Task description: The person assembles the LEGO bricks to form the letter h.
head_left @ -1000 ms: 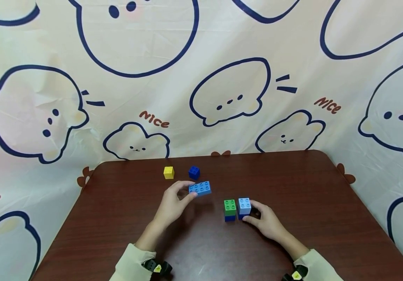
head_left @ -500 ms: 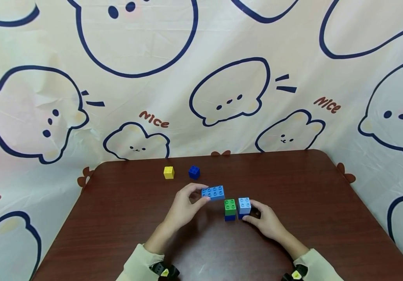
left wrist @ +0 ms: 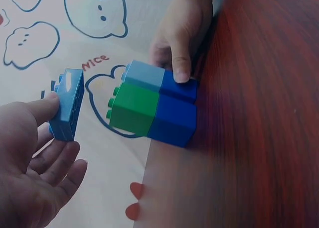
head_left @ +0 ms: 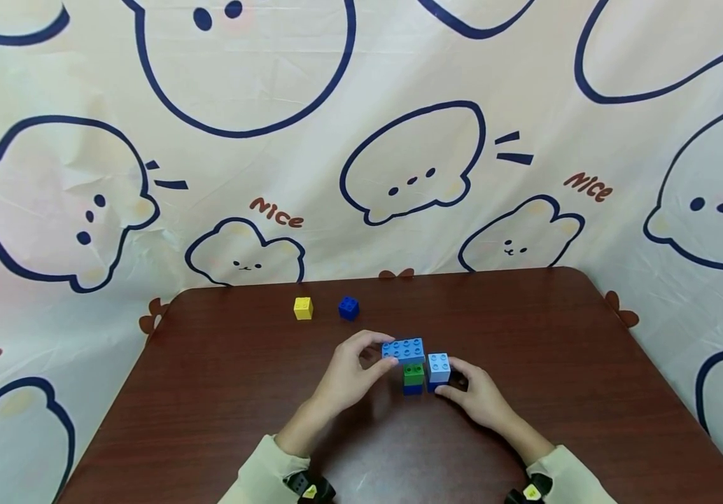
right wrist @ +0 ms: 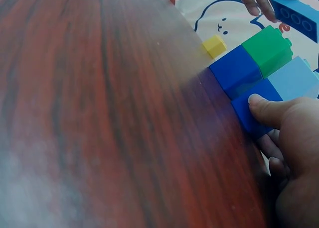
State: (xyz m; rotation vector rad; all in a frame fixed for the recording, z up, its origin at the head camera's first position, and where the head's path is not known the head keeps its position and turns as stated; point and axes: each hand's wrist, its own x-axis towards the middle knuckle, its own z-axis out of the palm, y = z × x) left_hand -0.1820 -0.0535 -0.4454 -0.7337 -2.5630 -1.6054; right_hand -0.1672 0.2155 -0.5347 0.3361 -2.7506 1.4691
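Observation:
My left hand (head_left: 347, 378) pinches a long blue building brick (head_left: 402, 351) between thumb and fingers. In the head view that brick overlaps the top of a green brick (head_left: 413, 375); the left wrist view (left wrist: 67, 106) shows a gap between them. Under the green brick is a dark blue brick (left wrist: 174, 124), the two stacked upright. Close beside stands a second stack, a light blue brick (head_left: 439, 367) on another dark blue brick (right wrist: 243, 110). My right hand (head_left: 482, 400) grips this second stack low down, thumb on its dark blue brick.
Toward the back edge of the brown table (head_left: 241, 378) sit a small yellow brick (head_left: 303, 309) and a small dark blue brick (head_left: 348, 309). Behind the table hangs a pale cloth (head_left: 411, 245) with cartoon drawings.
My left hand has carried the long blue brick rightward, from left of the stacks to over the green brick. My right hand and both stacks have stayed in place.

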